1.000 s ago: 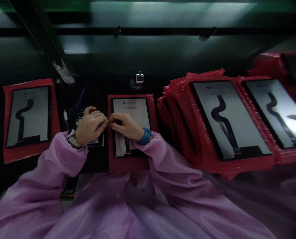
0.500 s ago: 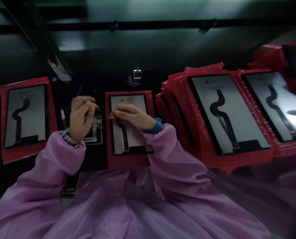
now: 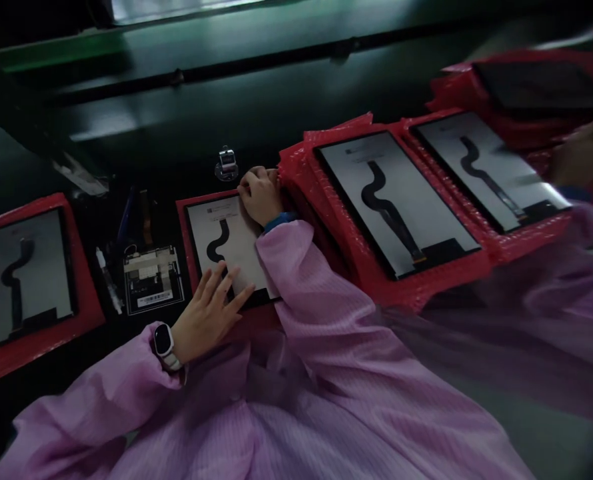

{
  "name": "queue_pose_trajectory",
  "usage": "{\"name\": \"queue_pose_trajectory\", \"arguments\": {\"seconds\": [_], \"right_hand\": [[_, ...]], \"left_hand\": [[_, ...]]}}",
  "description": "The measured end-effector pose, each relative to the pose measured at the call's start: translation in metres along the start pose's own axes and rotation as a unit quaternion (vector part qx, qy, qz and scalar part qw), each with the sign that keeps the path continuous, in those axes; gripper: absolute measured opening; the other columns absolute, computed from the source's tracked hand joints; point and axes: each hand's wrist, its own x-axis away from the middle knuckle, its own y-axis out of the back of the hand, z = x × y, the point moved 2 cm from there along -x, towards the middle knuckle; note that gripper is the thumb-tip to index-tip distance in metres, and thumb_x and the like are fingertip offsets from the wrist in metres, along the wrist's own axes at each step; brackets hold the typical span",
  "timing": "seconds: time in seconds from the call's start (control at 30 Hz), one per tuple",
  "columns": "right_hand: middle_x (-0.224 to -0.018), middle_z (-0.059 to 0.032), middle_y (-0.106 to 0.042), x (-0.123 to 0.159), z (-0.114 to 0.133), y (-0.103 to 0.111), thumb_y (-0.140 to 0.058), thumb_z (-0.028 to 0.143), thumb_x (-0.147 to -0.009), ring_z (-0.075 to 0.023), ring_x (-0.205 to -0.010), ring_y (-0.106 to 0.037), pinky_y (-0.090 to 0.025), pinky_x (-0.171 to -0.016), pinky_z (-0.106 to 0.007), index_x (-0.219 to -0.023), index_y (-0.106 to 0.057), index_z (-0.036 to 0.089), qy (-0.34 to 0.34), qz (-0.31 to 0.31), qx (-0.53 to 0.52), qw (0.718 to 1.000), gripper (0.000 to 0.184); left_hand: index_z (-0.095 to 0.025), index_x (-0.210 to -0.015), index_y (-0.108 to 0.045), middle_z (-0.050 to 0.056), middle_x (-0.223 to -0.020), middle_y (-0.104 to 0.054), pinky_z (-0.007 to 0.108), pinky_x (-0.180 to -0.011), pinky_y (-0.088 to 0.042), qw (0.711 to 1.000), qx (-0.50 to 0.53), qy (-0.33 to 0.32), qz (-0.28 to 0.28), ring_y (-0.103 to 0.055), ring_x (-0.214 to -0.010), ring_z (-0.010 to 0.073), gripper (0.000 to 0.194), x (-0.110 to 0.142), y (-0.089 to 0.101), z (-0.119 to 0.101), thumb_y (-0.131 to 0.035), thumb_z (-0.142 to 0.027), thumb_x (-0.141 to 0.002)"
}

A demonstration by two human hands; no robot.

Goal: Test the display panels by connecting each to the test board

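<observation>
In the head view an LCD display panel (image 3: 249, 257), silvery with a dark curved flex cable (image 3: 220, 241), lies on a red bubble-wrap bag (image 3: 182, 220) in front of me. My left hand (image 3: 210, 312) is spread over the panel's lower left part, fingers apart, holding nothing. At the panel's upper right corner is my right hand (image 3: 262, 198), its fingers curled in close to the stack of red bags (image 3: 296, 200). What those fingers hold, if anything, is hidden.
To the left stands another panel (image 3: 39, 267) on red wrap. Between are a small circuit module (image 3: 152, 279), a white pen-like tool (image 3: 108, 280) and a flex strip (image 3: 146, 217). A tally counter (image 3: 226, 163) sits behind. Panels (image 3: 394, 200) top the right stacks; a co-worker's hand (image 3: 579, 153) is far right.
My left hand came down rightward onto the panel and spread its fingers. The right hand moved from the panel's middle to its upper right corner. The view turned rightward and tilted.
</observation>
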Motion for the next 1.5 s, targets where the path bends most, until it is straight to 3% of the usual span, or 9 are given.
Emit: {"name": "queue_pose_trajectory", "arguments": {"seconds": [0.17,0.37,0.6,0.73,0.83,0.97,1.07,1.27,1.5], "right_hand": [[-0.114,-0.0164,-0.058,-0.012,-0.004,-0.001,-0.046,0.042,-0.100,-0.0306,-0.113,-0.048,-0.036,-0.107,-0.055,-0.092,-0.062,0.017,0.010,0.000,-0.116,0.993,0.031],[-0.093,-0.0056,-0.056,-0.008,-0.003,0.020,-0.038,0.050,-0.100,-0.0184,-0.091,-0.054,-0.047,-0.090,-0.036,-0.090,-0.049,0.023,0.073,-0.028,-0.243,0.967,0.031],[-0.086,0.0033,-0.053,0.019,0.010,0.056,-0.076,0.039,-0.065,-0.0116,-0.068,-0.049,-0.043,-0.068,-0.029,-0.097,-0.047,0.030,0.067,-0.044,-0.582,0.809,0.044],[-0.088,0.0014,-0.054,0.031,0.008,0.064,-0.076,0.030,-0.062,-0.0133,-0.072,-0.055,-0.049,-0.071,-0.032,-0.086,-0.053,0.031,0.025,-0.084,-0.656,0.750,0.033],[-0.094,-0.0017,-0.059,0.035,0.004,0.058,-0.076,0.034,-0.067,-0.0193,-0.085,-0.062,-0.054,-0.073,-0.037,-0.083,-0.056,0.032,-0.018,-0.087,-0.654,0.751,0.026],[-0.090,-0.0019,-0.061,0.038,0.010,0.042,-0.077,0.036,-0.069,-0.0212,-0.085,-0.065,-0.056,-0.071,-0.039,-0.086,-0.059,0.033,-0.040,-0.065,-0.653,0.753,0.025],[-0.093,-0.0023,-0.063,0.041,0.026,0.030,-0.068,0.044,-0.078,-0.0190,-0.079,-0.065,-0.052,-0.062,-0.034,-0.094,-0.061,0.032,-0.017,-0.003,-0.644,0.765,0.021],[-0.096,-0.0032,-0.067,0.051,0.041,-0.005,-0.068,0.051,-0.075,-0.0129,-0.071,-0.063,-0.048,-0.051,-0.022,-0.102,-0.059,0.026,-0.070,0.164,-0.555,0.812,0.038],[-0.084,-0.0026,-0.064,0.051,0.041,-0.028,-0.064,0.052,-0.073,-0.0124,-0.067,-0.060,-0.049,-0.050,-0.022,-0.097,-0.057,0.021,-0.049,0.181,-0.481,0.856,0.040]], "left_hand": [[-0.022,-0.156,-0.037,0.021,-0.165,-0.026,0.061,-0.121,-0.032,0.999,-0.006,0.033,-0.030,-0.013,-0.157,0.0400,0.063,0.006,0.002,0.003,-0.059,-0.030,-0.098],[-0.030,-0.163,-0.017,0.017,-0.171,-0.004,0.071,-0.121,-0.022,0.985,0.024,0.151,-0.079,-0.002,-0.157,0.0465,0.084,0.009,0.006,-0.009,-0.065,-0.036,-0.094],[-0.033,-0.162,0.013,0.021,-0.169,0.014,0.073,-0.117,-0.028,0.939,0.120,0.281,-0.158,0.001,-0.155,0.0510,0.133,0.013,-0.003,-0.017,-0.085,-0.049,-0.073],[-0.034,-0.155,0.030,0.025,-0.165,-0.014,0.056,-0.109,-0.051,0.840,0.343,0.350,-0.233,-0.048,-0.141,0.0370,0.135,0.012,-0.008,-0.013,-0.079,-0.058,-0.078],[-0.034,-0.161,0.007,0.017,-0.150,-0.048,0.047,-0.103,-0.056,0.750,0.496,0.360,-0.249,-0.065,-0.120,0.0261,0.105,0.007,-0.002,-0.009,-0.065,-0.061,-0.090],[-0.023,-0.137,-0.059,0.010,-0.128,-0.068,0.047,-0.113,-0.048,0.769,0.481,0.346,-0.240,-0.059,-0.130,0.0304,0.056,0.014,0.022,0.004,-0.066,-0.054,-0.091],[-0.020,-0.128,-0.065,0.009,-0.121,-0.072,0.047,-0.109,-0.051,0.753,0.448,0.397,-0.272,-0.062,-0.125,0.0314,0.058,0.044,0.044,0.029,-0.073,-0.057,-0.083],[-0.021,-0.122,-0.062,0.009,-0.105,-0.075,0.040,-0.082,-0.061,0.652,0.368,0.552,-0.366,-0.072,-0.100,0.0300,0.069,0.149,0.106,0.107,-0.081,-0.061,-0.069],[-0.017,-0.099,-0.058,0.005,-0.080,-0.069,0.039,-0.073,-0.056,0.670,0.227,0.648,-0.283,-0.066,-0.079,0.0221,0.039,0.211,0.142,0.169,-0.067,-0.051,-0.082]]}}
